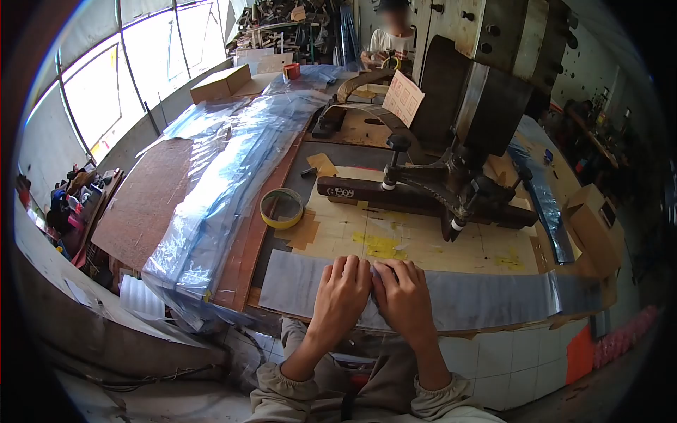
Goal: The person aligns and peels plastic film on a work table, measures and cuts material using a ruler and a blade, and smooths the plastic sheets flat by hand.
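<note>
Side by side at the front edge of the work table, my left hand [340, 295] and my right hand [404, 296] have their fingers curled inward, nearly meeting. Both rest over a long grey strip [486, 299] that runs along this edge. A small greyish bit shows between the hands, but I cannot make out what the fingers pinch. Just beyond lies a pale wooden board [331, 240] with yellow tape patches [384, 245]. A roll of tape [282, 209] sits to the left of the board.
A heavy machine press [486, 106] with a dark clamping bar [423, 202] stands over the board. Clear bluish plastic sheeting [211, 204] covers the left side. Cardboard boxes stand at back left [221, 83] and right [594, 225]. Another person [392, 44] is behind the table.
</note>
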### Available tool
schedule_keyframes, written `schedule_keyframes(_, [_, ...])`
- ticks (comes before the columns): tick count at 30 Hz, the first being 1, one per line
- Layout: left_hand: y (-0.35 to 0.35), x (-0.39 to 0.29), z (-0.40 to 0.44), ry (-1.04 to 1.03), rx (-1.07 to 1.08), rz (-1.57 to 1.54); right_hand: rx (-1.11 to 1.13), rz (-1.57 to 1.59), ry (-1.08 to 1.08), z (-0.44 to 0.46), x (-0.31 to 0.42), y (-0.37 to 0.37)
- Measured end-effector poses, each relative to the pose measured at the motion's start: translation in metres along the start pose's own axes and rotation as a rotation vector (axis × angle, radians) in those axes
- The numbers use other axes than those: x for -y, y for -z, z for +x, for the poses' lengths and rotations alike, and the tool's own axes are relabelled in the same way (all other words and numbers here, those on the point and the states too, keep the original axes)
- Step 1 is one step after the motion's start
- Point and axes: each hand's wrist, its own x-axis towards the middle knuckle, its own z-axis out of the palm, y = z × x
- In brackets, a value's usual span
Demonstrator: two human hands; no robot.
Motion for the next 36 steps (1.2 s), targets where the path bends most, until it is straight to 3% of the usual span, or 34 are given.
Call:
schedule_keyframes(12, [-0.006,0.005,0.008,0.030,0.016,-0.014,0.023,-0.023,-0.002,0.000,0.000,0.000])
schedule_keyframes(30, [-0.002,0.012,0.007,-0.100,-0.023,-0.149,0.001,0.024,0.001,0.002,0.002,0.003])
schedule_keyframes(36, [0.014,0.027,0.010,-0.004,0.048,-0.138,-0.003,-0.004,0.004,0.004,0.004,0.005])
